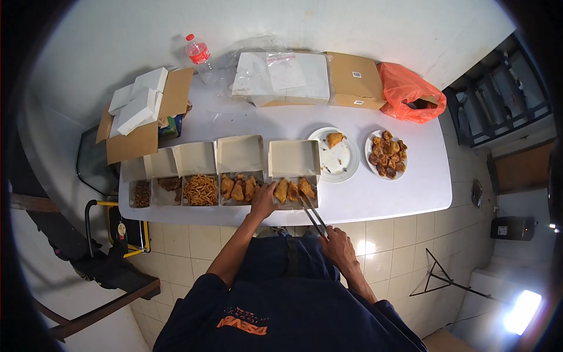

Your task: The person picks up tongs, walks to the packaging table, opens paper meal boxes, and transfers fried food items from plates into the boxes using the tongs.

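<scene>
My right hand [337, 243] is closed around metal tongs [312, 215], whose tips reach the fried pieces [293, 190] in the rightmost open box [294, 158]. At that box's left edge rests my left hand [264, 200], its fingers partly hidden and too small to read clearly. Left of it, another open box holds fried pieces [237, 188]. Beyond stand boxes with fries [200, 189], dark brown pieces [169, 183] and small brown bits [141, 193]. A white plate [352, 170] with one fried piece [335, 139] lies behind, to the right.
A plate of browned round pieces [387, 154] is at the right. Along the back are a bottle [199, 53], a plastic-covered white box [246, 76], a brown box [355, 79] and a red bag [404, 94]. A carton [176, 97] with white boxes stands left.
</scene>
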Tool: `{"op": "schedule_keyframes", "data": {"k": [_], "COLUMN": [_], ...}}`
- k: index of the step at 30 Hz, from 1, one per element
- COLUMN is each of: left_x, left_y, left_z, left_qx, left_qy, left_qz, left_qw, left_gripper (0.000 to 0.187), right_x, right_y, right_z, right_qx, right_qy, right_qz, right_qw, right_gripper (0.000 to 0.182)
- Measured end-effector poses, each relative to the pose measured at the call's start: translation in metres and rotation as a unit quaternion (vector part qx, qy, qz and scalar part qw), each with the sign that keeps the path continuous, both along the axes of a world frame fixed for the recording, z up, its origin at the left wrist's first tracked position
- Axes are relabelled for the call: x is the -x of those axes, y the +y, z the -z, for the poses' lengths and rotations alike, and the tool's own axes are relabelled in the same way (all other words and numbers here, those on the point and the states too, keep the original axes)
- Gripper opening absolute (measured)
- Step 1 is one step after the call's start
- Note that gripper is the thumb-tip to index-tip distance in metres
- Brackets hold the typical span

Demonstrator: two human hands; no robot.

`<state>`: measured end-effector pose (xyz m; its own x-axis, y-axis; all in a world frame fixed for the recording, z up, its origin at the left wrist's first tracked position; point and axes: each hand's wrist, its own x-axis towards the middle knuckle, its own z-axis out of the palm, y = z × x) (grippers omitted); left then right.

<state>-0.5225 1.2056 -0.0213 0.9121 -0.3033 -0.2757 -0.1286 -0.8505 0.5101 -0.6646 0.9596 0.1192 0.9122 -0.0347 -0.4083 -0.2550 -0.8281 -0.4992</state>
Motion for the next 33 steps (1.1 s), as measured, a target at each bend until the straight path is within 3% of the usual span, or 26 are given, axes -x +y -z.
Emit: {"op": "schedule_keyframes", "data": {"k": [4, 10, 13, 17, 20, 25, 28, 33], "left_x": [0.0, -0.001, 0.002, -0.008, -0.011, -0.007, -0.008, -0.005], "left_y": [-0.001, 0.003, 0.005, 0.01, 0.014, 0.016, 0.019, 0.019], "left_z": [0.008, -0.001, -0.006, 0.004, 0.0, -0.009, -0.005, -0.015], "left_qx": [0.002, 0.008, 0.031, 0.071, 0.096, 0.102, 0.113, 0.111], "left_qy": [-0.009, 0.01, 0.007, 0.028, 0.051, 0.052, 0.06, 0.051], "left_qz": [0.011, 0.006, 0.009, 0.013, 0.009, 0.008, 0.008, 0.012], "left_qw": [1.0, 1.0, 0.999, 0.997, 0.994, 0.993, 0.992, 0.992], "left_gripper": [0.098, 0.097, 0.091, 0.084, 0.081, 0.079, 0.079, 0.08], "right_x": [-0.004, -0.008, -0.019, -0.064, -0.103, -0.145, -0.164, -0.183], "right_y": [-0.005, -0.018, -0.044, -0.079, -0.094, -0.102, -0.134, -0.177], "right_z": [0.006, -0.019, -0.025, 0.012, 0.043, 0.061, 0.069, 0.067], "right_qx": [-0.079, -0.073, -0.046, 0.09, 0.109, 0.123, 0.155, 0.114], "right_qy": [0.022, -0.023, -0.096, -0.21, -0.148, -0.126, -0.176, -0.159], "right_qz": [0.019, 0.006, 0.028, 0.11, 0.115, 0.069, 0.014, -0.049], "right_qw": [0.996, 0.997, 0.994, 0.967, 0.976, 0.982, 0.972, 0.98], "right_gripper": [0.031, 0.03, 0.033, 0.047, 0.053, 0.06, 0.07, 0.063]}}
